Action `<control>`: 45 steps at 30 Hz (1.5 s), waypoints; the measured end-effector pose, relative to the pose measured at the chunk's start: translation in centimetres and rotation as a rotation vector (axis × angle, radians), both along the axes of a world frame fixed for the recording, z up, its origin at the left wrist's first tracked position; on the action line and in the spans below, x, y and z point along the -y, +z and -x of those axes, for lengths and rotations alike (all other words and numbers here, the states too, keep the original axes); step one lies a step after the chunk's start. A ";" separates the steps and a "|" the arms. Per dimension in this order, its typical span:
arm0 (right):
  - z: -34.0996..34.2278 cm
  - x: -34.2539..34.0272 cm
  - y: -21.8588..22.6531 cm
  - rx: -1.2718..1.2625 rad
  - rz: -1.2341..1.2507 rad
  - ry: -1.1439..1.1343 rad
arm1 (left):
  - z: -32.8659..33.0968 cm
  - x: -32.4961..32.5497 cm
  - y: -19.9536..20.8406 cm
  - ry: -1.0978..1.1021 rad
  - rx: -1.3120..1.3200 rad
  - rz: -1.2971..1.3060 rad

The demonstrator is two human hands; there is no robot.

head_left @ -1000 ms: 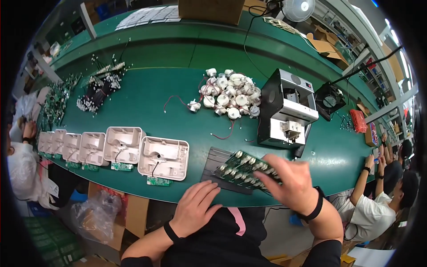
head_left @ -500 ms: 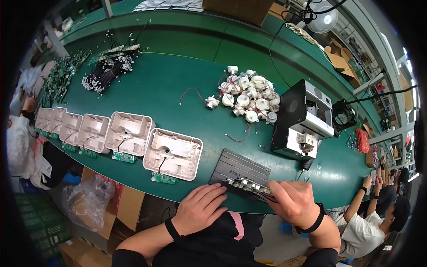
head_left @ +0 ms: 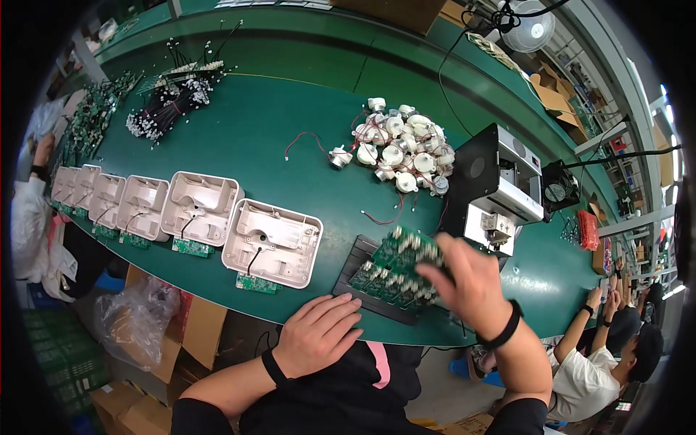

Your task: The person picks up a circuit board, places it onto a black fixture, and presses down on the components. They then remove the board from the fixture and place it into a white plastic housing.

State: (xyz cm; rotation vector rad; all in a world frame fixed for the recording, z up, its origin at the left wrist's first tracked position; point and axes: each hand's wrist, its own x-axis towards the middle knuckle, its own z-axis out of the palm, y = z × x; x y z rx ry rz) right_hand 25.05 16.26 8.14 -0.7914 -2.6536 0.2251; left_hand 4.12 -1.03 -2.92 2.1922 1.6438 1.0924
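Observation:
Pinched in my right hand (head_left: 470, 279) is a green circuit board panel (head_left: 397, 270) with rows of pale connectors, smeared a little by motion. It is tilted above a dark grey ribbed block (head_left: 353, 270) lying at the table's near edge, and covers much of that block. My left hand (head_left: 319, 330) lies with its fingers stretched out at the table edge, fingertips by the block's near left corner; nothing is in it. To the left stands the nearest white plastic housing (head_left: 279, 246), its black cable running to a small green circuit board (head_left: 257, 283).
More white housings (head_left: 199, 210) line up leftward. Small white motors (head_left: 406, 148) with red wires are heaped beyond the block, beside a black and silver machine (head_left: 500, 192). Dark cable bundles (head_left: 170, 109) lie far left. Co-workers (head_left: 594, 362) sit to the right and left.
My right hand has lifted the board panel and turned it from edge-on, so its connector-covered face shows. My left hand keeps its place at the table edge. The whole view has shifted slightly.

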 end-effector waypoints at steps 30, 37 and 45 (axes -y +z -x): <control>-0.1 12.6 -3.2 -0.914 0.837 -0.397 | -3.2 -1.3 3.1 -0.317 0.833 0.597; -7.4 6.7 2.7 -0.278 0.079 -0.298 | -0.6 -4.4 5.8 -0.497 0.822 0.421; -2.4 8.2 3.4 0.202 0.284 0.292 | -1.0 -2.8 3.3 -1.033 0.565 0.860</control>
